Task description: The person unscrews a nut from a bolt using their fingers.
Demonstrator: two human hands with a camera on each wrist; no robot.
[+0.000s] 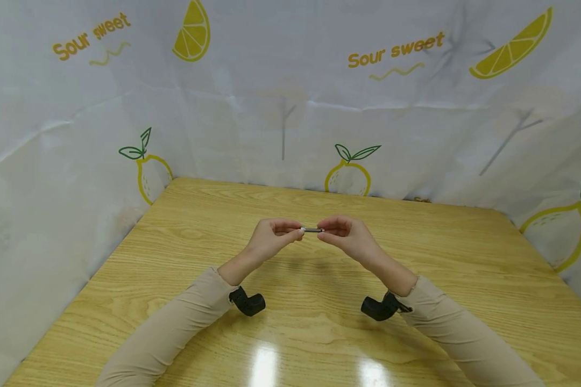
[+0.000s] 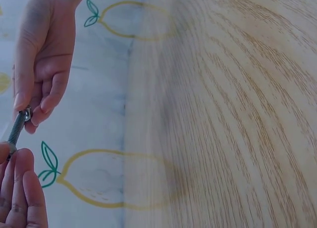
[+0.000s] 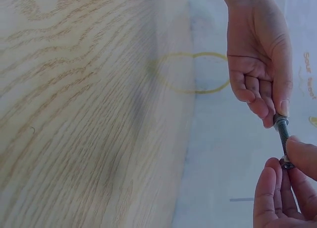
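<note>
A metal bolt [image 1: 312, 230] is held level between both hands above the table, its threaded shank bare in the middle. My left hand [image 1: 273, 239] pinches one end between thumb and fingertips; in the right wrist view a wider collar, like a head or washer [image 3: 281, 120], shows there. At the opposite end my right hand [image 1: 351, 237] pinches a small shiny nut [image 3: 286, 163] on the shank. The left wrist view also shows this nut [image 2: 27, 113] at the right hand's fingertips. Fingers partly hide both bolt ends.
The wood-grain table [image 1: 310, 333] lies beneath both hands. A white cloth [image 1: 252, 129] printed with lemons hangs behind and at the sides. Black camera mounts [image 1: 249, 304] sit at both wrists, below the beige sleeves [image 1: 174, 322].
</note>
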